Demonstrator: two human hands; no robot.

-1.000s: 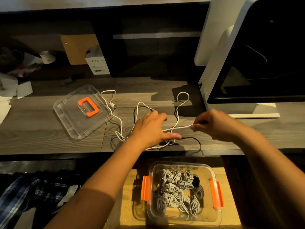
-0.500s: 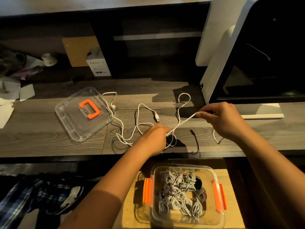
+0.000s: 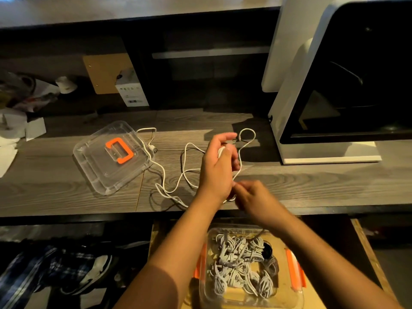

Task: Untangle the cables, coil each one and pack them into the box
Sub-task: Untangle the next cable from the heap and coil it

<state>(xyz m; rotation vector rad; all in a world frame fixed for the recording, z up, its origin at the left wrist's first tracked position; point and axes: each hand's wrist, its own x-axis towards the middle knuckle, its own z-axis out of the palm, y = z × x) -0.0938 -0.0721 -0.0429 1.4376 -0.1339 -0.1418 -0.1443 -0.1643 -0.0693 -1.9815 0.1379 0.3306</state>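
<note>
The desk top [image 3: 66, 186] is grey wood-grain laminate, matt and lightly textured. The lid [image 3: 100, 170] is clear, glossy plastic with an orange plastic handle [image 3: 119, 150]. The white cable [image 3: 185, 157] has a smooth plastic sheath, while the coiled cables [image 3: 236, 264] look braided and matt. Their box [image 3: 298, 295] is clear, shiny plastic with orange plastic clips [image 3: 294, 268], on pale bare wood [image 3: 361, 241]. The white appliance [image 3: 289, 63] has a smooth casing and a glossy dark panel [image 3: 367, 74]. A brown cardboard sheet [image 3: 100, 70], crumpled paper [image 3: 33, 130] and plaid cloth [image 3: 22, 270] are matt.
</note>
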